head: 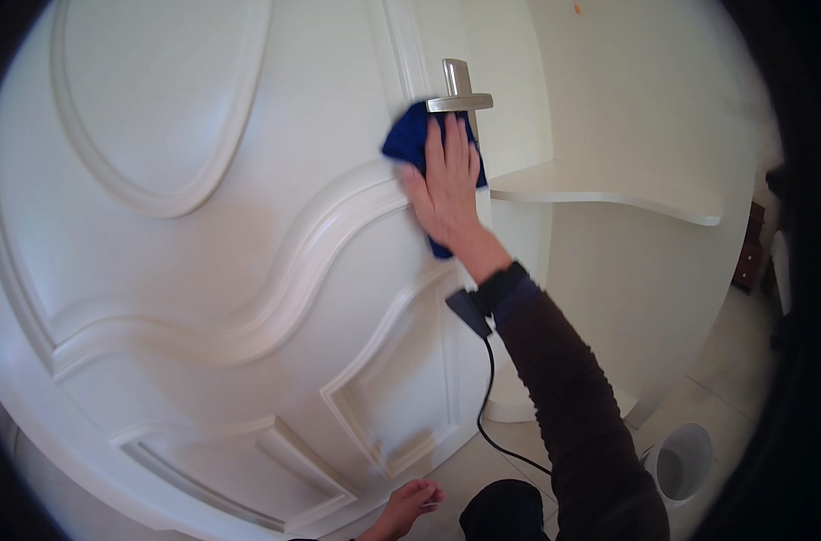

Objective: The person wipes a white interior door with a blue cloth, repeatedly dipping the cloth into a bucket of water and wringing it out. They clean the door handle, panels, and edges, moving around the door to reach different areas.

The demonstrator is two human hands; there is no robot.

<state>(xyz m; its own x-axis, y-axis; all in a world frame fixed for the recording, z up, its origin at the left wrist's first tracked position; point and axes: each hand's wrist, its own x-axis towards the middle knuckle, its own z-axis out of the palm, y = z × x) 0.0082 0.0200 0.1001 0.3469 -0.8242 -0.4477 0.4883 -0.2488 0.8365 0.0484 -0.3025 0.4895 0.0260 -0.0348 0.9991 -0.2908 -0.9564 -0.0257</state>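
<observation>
My right hand [448, 182] is spread flat over a dark blue cloth [405, 135], pressing it against a white panelled door [180, 270]. Its fingertips reach just under the metal lever door handle [459, 101], and part of the cloth hangs below the palm. A black wrist strap carries a dark device [470, 312], from which a black cable [490, 406] runs down. Low in the picture, my left hand [410, 506] hovers in front of the door's lower part, its fingers loosely bent and nothing visible in them.
Right of the door, a white shelf [607, 189] with a curved front edge juts from a white unit. A white bucket [684, 466] stands on the tiled floor [718, 379] at lower right. Dark red-brown furniture [749, 253] shows at the far right. My dark-clad knee [505, 510] is below.
</observation>
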